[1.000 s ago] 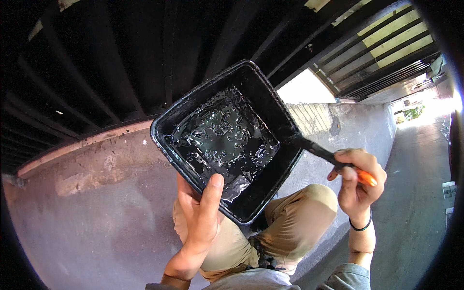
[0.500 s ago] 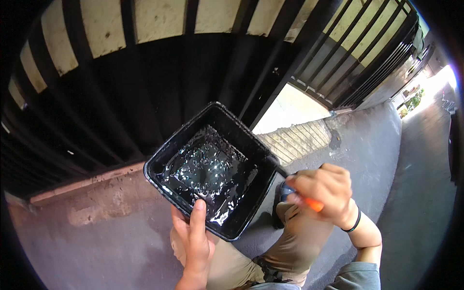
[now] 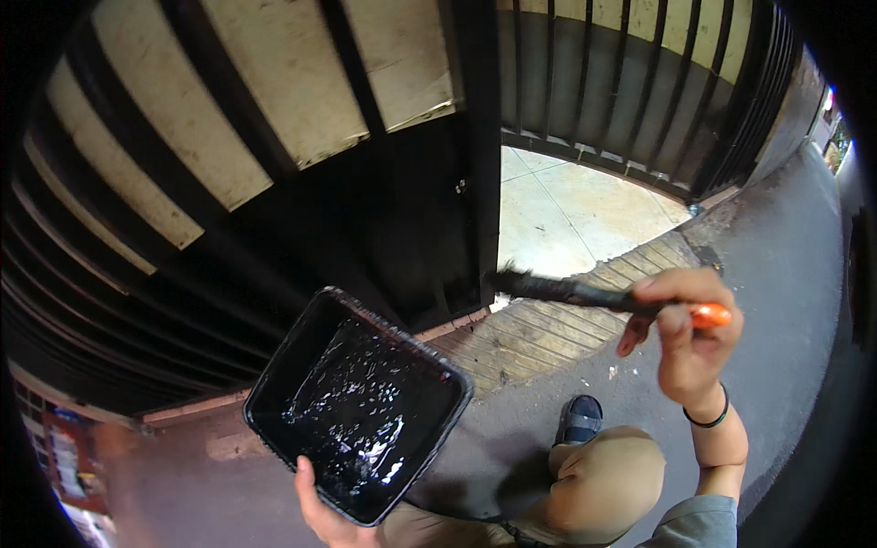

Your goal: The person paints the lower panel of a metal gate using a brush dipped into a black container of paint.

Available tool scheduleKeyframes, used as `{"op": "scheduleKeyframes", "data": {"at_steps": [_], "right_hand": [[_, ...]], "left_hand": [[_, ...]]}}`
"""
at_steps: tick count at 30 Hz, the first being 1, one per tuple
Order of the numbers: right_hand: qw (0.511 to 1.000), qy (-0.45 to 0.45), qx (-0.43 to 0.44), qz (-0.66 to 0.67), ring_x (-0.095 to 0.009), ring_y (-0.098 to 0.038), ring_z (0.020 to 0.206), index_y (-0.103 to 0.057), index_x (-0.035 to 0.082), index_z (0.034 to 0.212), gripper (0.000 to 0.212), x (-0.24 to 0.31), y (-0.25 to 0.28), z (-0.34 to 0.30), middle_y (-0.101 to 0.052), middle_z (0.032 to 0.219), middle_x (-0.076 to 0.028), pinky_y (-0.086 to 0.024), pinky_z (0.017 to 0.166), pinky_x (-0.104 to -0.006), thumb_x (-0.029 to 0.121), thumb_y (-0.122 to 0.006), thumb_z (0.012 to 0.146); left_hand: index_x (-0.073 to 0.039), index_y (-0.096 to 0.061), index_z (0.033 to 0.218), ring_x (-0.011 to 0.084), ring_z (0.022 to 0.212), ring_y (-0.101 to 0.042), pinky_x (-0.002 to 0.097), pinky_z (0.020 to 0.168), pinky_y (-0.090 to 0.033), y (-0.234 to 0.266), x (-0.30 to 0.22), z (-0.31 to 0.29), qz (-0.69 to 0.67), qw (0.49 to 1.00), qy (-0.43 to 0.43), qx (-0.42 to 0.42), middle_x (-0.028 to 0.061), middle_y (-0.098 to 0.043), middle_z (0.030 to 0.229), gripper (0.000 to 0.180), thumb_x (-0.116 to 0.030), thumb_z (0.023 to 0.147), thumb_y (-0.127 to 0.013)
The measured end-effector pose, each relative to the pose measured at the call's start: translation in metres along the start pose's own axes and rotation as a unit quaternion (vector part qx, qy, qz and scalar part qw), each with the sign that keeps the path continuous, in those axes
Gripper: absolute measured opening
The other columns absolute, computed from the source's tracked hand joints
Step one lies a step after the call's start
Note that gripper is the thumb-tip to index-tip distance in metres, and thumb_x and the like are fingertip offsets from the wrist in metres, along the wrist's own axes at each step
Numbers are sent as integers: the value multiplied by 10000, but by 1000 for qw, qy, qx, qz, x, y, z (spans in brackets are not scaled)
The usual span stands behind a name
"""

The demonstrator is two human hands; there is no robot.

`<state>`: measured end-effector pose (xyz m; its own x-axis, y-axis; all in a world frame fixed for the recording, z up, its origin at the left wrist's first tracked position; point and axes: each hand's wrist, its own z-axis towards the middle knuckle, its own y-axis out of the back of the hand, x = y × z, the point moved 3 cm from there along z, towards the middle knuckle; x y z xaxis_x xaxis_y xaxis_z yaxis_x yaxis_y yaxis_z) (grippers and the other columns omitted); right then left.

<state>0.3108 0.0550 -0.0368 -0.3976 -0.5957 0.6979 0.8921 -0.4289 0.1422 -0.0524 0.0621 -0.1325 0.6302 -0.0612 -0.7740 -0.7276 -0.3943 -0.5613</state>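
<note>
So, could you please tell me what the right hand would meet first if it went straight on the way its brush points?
The brush in the right hand would probably meet the edge of the black gate, just left of the bristles in the picture, though depth is unclear.

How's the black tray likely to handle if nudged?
Black tray looks boxy and unbent, so probably stiff. It may tip, since the left hand grips it at one side. Glossy black liquid inside could slosh.
</note>
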Motion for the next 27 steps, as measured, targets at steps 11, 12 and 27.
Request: {"op": "scheduleKeyframes", "data": {"at_steps": [11, 12, 27], "right_hand": [[979, 2, -110, 172, -189, -695, 620, -580, -30, 1213, 451, -150, 107, 88, -708, 933, -212, -525, 493, -249, 404, -587, 1089], [971, -6, -122, 204, -195, -696, 621, -576, -27, 1220, 455, -163, 108, 96, -708, 933, -214, -523, 492, -250, 410, -581, 1091], [982, -38, -92, 162, -236, -628, 544, -548, 28, 1253, 445, -132, 42, 67, -670, 876, -237, -538, 490, -297, 447, -529, 1105]], "left_hand": [[-45, -587, 1425, 341, 1174, -682, 503, 1014, -582, -60, 30, -32, 33, 996, -79, -37, 160, -669, 1354, 625, -451, 952, -622], [-45, -585, 1427, 341, 1175, -681, 503, 1015, -581, -69, 36, -35, 32, 996, -76, -43, 160, -668, 1355, 626, -451, 952, -621], [-41, -604, 1424, 306, 1161, -681, 445, 1022, -566, -56, 21, -41, -23, 990, -107, -87, 153, -677, 1346, 627, -477, 974, -627]]}}
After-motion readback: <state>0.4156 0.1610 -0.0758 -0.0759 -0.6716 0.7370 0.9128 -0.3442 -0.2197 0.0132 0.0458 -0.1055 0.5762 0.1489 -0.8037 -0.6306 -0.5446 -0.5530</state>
